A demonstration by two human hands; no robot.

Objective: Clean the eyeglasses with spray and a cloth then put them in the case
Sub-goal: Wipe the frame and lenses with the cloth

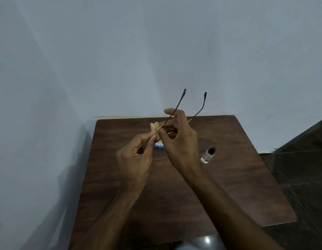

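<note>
I hold thin-framed eyeglasses (176, 107) above the table, both temple arms open and pointing up and away, with dark tips. My left hand (136, 157) pinches the frame near one hinge. My right hand (176, 139) pinches a crumpled pale yellow cloth (154, 127) against the front of the glasses; the lenses are hidden behind my fingers. A small clear spray bottle (208, 155) with a black cap stands on the table right of my right hand. A blue and white object (159, 146), perhaps the case, shows only partly beneath my hands.
The dark wooden table (228, 186) stands against a pale blue wall (120, 51), which also runs along its left side. To the right is dark tiled floor (304, 168). A shiny grey object (201, 240) sits at the table's near edge.
</note>
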